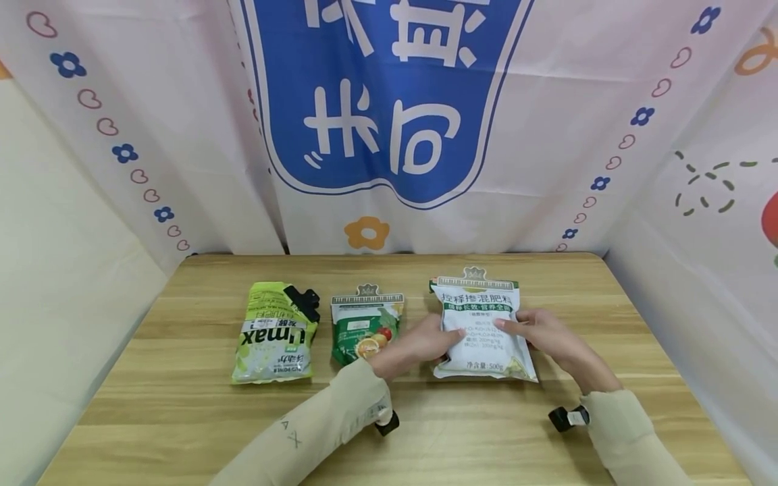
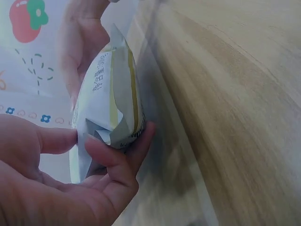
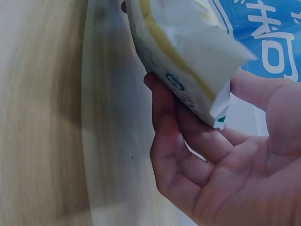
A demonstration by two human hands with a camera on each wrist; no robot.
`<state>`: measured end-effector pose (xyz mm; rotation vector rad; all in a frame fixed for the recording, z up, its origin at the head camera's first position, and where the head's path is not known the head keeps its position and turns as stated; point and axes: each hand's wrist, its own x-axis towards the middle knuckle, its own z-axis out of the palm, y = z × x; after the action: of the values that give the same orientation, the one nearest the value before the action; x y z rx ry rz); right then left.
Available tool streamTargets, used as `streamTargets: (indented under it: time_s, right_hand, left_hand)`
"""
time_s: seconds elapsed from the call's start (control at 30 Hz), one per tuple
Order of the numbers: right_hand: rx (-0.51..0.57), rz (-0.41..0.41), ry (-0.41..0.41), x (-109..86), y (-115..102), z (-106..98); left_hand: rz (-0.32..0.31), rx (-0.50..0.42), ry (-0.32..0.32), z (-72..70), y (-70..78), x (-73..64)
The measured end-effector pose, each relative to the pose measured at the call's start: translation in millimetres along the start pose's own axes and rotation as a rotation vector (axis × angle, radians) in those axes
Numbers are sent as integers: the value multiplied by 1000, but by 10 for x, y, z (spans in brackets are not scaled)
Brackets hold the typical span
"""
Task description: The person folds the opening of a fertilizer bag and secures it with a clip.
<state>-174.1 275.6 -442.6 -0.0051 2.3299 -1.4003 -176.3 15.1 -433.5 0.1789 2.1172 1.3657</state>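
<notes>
A white fertilizer bag (image 1: 483, 337) with green print and a toothed clip (image 1: 474, 278) across its top is between both hands at the right of the table. My left hand (image 1: 434, 339) grips its left side, thumb on the front face and fingers curled behind. On the other side my right hand (image 1: 541, 331) holds it the same way. The left wrist view shows the bag (image 2: 101, 94) from its bottom end, raised off the wood. In the right wrist view, curled fingers (image 3: 164, 108) support the underside of the bag (image 3: 188, 52).
Left of the hands lies a green-and-white pouch (image 1: 358, 334) with fruit pictures and its own toothed clip (image 1: 367, 293). Farther left is a lime-green Umax bag (image 1: 273, 337) with a black clip (image 1: 302, 302). A printed curtain (image 1: 547, 135) hangs behind the wooden table (image 1: 474, 432).
</notes>
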Motion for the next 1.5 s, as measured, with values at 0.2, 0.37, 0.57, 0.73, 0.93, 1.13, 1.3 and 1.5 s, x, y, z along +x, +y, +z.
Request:
streamTargets:
  time_s: [0.2, 0.37, 0.57, 0.73, 0.93, 1.13, 1.3, 1.5]
  right_hand:
    - [-24, 15, 0, 65, 54, -9]
    - [-1, 11, -24, 95, 89, -17]
    - [-23, 14, -29, 106, 77, -20]
    - [-41, 36, -21, 123, 58, 13]
    - [5, 70, -26, 144, 74, 60]
    - [-57, 76, -9, 146, 73, 60]
    - [-131, 95, 23, 112, 63, 65]
    - [-197, 102, 50, 94, 75, 86]
  left_hand:
    - [-21, 7, 11, 46, -10, 51]
    - [-34, 38, 9, 55, 16, 49]
    - [-39, 88, 29, 42, 56, -2]
    - [-28, 101, 36, 47, 23, 1]
    - [-46, 87, 54, 53, -5, 19]
    - [-75, 77, 32, 51, 9, 5]
    - [-66, 60, 12, 59, 1, -24]
    - [-64, 64, 40, 85, -33, -48]
